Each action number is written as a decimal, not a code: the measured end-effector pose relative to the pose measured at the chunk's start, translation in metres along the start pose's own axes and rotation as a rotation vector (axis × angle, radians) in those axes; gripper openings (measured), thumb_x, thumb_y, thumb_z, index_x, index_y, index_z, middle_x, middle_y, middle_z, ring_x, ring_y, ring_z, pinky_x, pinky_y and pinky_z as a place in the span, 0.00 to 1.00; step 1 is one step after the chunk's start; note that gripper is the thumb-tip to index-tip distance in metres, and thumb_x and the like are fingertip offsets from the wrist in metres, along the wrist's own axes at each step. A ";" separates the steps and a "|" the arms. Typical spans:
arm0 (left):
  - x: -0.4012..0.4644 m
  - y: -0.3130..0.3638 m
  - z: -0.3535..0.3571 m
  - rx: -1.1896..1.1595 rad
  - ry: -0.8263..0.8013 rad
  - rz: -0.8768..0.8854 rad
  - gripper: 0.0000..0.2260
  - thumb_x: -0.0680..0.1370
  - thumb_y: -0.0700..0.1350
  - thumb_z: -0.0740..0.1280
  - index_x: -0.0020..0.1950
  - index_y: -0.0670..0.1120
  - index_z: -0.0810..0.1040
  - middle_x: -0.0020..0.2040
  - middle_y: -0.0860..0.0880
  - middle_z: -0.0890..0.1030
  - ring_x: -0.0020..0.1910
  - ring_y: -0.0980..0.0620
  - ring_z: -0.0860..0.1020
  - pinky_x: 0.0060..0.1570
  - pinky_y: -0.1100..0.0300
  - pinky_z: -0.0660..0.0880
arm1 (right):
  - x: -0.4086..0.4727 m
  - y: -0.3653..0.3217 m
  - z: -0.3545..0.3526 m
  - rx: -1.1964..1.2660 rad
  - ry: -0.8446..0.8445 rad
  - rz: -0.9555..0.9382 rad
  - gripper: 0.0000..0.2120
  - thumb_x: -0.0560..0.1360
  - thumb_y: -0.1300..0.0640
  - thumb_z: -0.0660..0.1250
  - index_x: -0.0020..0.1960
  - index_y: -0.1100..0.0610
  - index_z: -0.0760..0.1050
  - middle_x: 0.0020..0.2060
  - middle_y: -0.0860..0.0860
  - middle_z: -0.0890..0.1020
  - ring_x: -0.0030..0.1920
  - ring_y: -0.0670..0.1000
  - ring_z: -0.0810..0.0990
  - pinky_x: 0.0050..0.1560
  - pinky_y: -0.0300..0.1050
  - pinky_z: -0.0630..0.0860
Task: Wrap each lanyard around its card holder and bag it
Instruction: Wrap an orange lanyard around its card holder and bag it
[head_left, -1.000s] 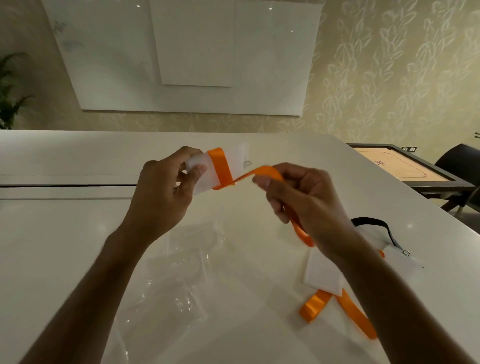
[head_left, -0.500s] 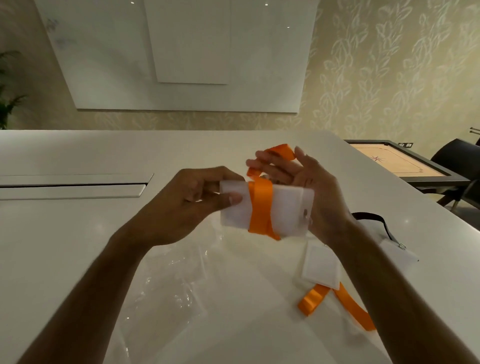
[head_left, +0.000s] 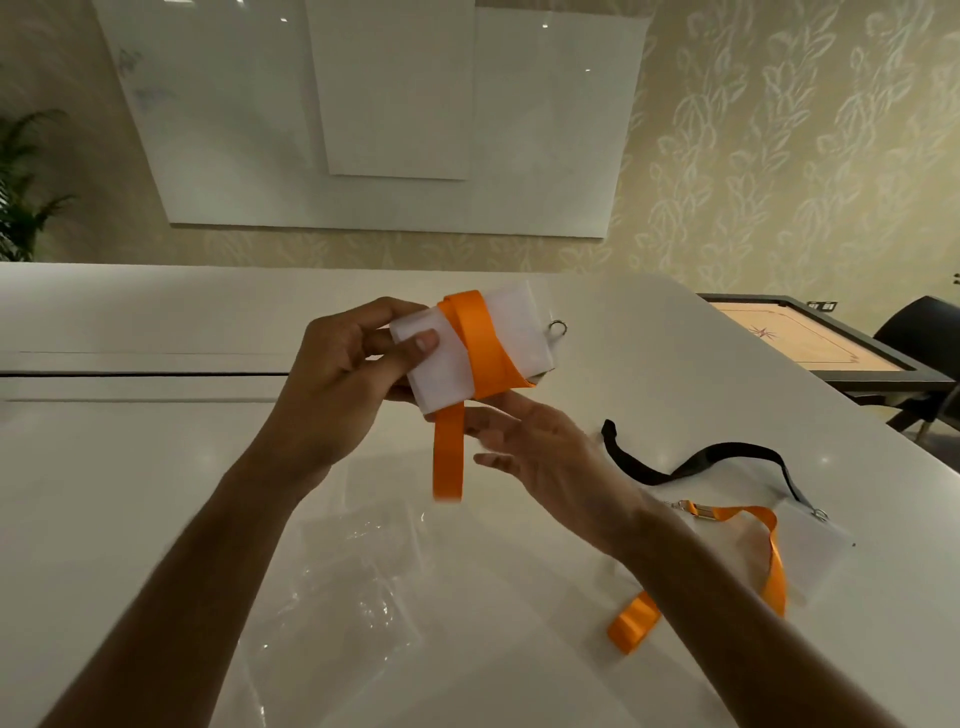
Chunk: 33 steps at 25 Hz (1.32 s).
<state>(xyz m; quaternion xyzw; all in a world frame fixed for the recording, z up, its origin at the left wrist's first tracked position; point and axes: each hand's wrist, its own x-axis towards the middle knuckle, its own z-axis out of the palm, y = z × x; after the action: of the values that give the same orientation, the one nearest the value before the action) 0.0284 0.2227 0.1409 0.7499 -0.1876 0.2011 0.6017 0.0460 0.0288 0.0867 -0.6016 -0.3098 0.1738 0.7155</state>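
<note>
So the card holder (head_left: 470, 353) was a frosted white, flat rectangle held up in the air over the middle of the tabletop (head_left: 130, 467), tilted a bit, with a small metal ring (head_left: 557, 328) sticking off its right end. The orange lanyard (head_left: 475, 358) was already looped around its middle a couple of times, the bands crossing at a slant, and one loose tail hung straight down below the holder to about wrist height. My left hand (head_left: 337, 384) had the holder pinched at its left end, thumb on the front face and fingers curled behind. My right hand (head_left: 540, 457) sat just under the holder with the fingers spread and fairly straight, fingertips near the hanging tail; I couldn't tell if it was actually touching the ribbon. On the tabletop below were some clear plastic bags (head_left: 358, 587), crumpled and hard to make out against the white surface. Off to the right lay a second orange lanyard (head_left: 774, 561) with its clip and a black lanyard (head_left: 727, 454), each with a white holder under it, close to the tabletop's right edge. Plenty of bare white surface on the left and far side. A carrom board (head_left: 810, 338) and a dark chair (head_left: 924, 332) stood beyond that right edge.
</note>
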 end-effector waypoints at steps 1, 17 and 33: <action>0.000 -0.001 0.000 0.023 0.017 0.002 0.08 0.77 0.43 0.65 0.55 0.49 0.77 0.50 0.50 0.82 0.49 0.51 0.82 0.39 0.61 0.81 | 0.001 0.002 0.003 -0.052 0.005 -0.021 0.17 0.76 0.56 0.66 0.64 0.47 0.76 0.61 0.49 0.82 0.64 0.49 0.79 0.63 0.43 0.75; -0.005 -0.013 0.008 0.331 -0.077 0.137 0.09 0.76 0.51 0.62 0.56 0.54 0.71 0.46 0.56 0.79 0.44 0.54 0.80 0.37 0.67 0.78 | -0.013 -0.031 -0.003 -0.408 0.245 -0.299 0.21 0.71 0.66 0.63 0.60 0.51 0.78 0.53 0.48 0.85 0.50 0.45 0.82 0.49 0.39 0.76; -0.011 -0.013 0.026 -0.033 -0.183 0.099 0.12 0.76 0.43 0.59 0.47 0.57 0.79 0.43 0.59 0.82 0.44 0.56 0.80 0.39 0.67 0.76 | -0.013 -0.036 0.008 -0.467 0.408 -0.463 0.06 0.79 0.57 0.65 0.49 0.51 0.81 0.47 0.50 0.79 0.44 0.43 0.78 0.38 0.32 0.73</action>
<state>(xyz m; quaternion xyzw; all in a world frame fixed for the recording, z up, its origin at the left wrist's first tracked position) 0.0275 0.2007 0.1191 0.7450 -0.2817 0.1583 0.5835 0.0266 0.0184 0.1192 -0.6847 -0.3197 -0.1908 0.6265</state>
